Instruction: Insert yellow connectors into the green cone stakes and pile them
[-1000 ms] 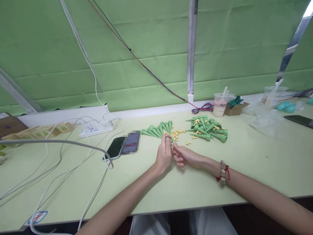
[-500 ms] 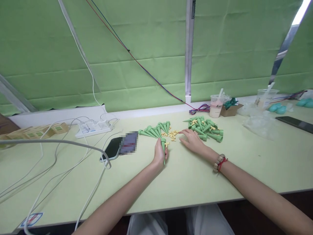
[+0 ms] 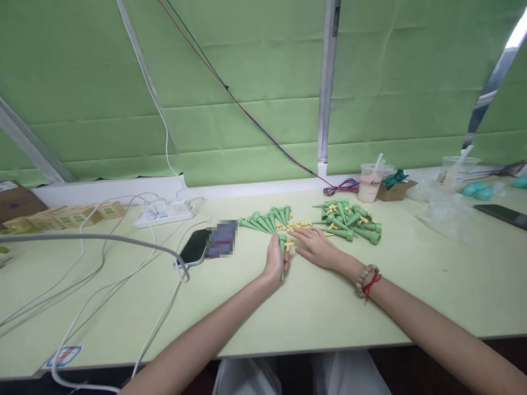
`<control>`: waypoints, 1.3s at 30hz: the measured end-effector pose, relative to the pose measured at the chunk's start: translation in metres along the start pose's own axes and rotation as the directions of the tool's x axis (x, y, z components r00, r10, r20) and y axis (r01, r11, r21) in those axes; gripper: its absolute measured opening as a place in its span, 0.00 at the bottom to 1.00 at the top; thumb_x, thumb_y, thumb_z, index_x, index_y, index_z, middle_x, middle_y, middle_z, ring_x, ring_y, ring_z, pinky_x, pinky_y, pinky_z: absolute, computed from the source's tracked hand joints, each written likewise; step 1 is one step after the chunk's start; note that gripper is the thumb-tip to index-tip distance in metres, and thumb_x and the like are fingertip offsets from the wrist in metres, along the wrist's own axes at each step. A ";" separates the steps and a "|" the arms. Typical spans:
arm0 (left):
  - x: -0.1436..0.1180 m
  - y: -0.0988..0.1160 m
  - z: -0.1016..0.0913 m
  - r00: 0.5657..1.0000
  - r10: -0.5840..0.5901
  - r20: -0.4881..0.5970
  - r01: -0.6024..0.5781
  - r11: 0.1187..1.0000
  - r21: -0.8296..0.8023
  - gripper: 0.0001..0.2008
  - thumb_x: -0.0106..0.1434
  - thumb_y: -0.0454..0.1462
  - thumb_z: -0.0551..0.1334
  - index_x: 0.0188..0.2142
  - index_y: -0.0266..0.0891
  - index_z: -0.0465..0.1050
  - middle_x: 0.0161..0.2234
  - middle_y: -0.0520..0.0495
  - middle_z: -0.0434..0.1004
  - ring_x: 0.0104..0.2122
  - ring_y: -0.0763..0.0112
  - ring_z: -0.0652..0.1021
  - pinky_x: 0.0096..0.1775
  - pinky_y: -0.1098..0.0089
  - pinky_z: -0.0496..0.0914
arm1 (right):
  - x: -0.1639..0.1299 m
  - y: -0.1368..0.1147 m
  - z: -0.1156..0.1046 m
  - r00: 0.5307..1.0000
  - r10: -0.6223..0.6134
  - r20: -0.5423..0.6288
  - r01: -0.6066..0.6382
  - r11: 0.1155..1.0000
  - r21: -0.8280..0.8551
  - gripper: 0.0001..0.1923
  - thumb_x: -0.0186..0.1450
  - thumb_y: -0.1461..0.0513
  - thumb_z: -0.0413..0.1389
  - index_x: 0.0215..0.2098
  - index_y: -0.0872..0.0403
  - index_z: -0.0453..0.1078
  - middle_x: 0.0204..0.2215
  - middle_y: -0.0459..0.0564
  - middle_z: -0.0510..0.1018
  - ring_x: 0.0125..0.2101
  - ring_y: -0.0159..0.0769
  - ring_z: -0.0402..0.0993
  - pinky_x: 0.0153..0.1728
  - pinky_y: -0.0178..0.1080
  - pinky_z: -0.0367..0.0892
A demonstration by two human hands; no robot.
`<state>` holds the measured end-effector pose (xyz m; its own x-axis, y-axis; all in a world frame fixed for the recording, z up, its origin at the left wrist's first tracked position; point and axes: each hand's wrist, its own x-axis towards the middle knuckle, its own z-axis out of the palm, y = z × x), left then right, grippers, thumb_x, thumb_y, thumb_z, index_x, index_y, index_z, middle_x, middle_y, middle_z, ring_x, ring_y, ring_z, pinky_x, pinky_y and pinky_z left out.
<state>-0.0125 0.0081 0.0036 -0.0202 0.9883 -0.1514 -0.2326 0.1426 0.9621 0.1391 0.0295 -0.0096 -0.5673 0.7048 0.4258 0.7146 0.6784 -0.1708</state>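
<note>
phone (image 3: 193, 248) left of hands | left hand (image 3: 275, 263) closed round green cone (image 3: 282, 249), tip toward the table edge | right hand (image 3: 315, 247) open, flat on table (image 3: 432, 280), fingertips at yellow bits (image 3: 298, 225) | cone pile (image 3: 349, 219) far right

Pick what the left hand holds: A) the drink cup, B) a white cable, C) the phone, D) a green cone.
D: the left hand is closed around a green cone with its tip pointing toward the person; the phone lies apart on the table.
</note>
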 end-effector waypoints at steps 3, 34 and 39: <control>0.002 -0.001 0.000 1.000 -0.003 -0.001 0.003 1.000 0.000 0.20 0.59 0.53 0.47 0.22 0.41 0.56 0.08 0.58 0.52 0.07 0.79 0.53 0.11 0.75 0.44 | 0.001 -0.003 0.003 0.998 -0.041 0.045 0.041 0.999 0.016 0.19 0.69 0.59 0.42 0.56 0.51 0.63 0.53 0.54 0.70 0.56 0.40 0.61 0.55 0.49 0.51; 0.006 0.014 -0.010 0.992 -0.101 -0.076 0.095 0.992 -0.084 0.19 0.56 0.51 0.50 0.19 0.40 0.54 0.09 0.58 0.53 0.08 0.82 0.54 0.14 0.77 0.44 | 0.007 -0.022 0.006 0.991 0.080 -0.107 -0.058 0.980 0.192 0.14 0.59 0.69 0.52 0.42 0.53 0.74 0.34 0.51 0.78 0.37 0.38 0.70 0.39 0.39 0.65; 0.004 0.016 -0.009 0.992 -0.102 -0.078 0.098 0.993 -0.062 0.18 0.57 0.50 0.49 0.20 0.40 0.55 0.09 0.58 0.54 0.08 0.82 0.54 0.14 0.76 0.45 | 0.006 -0.020 0.006 0.974 0.141 -0.179 -0.087 0.955 0.282 0.17 0.60 0.68 0.50 0.45 0.52 0.72 0.36 0.52 0.73 0.37 0.37 0.70 0.40 0.40 0.66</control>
<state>-0.0254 0.0143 0.0161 -0.0721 0.9612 -0.2663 -0.2929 0.2348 0.9269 0.1192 0.0213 -0.0094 -0.3785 0.7449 0.5495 0.6165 0.6456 -0.4506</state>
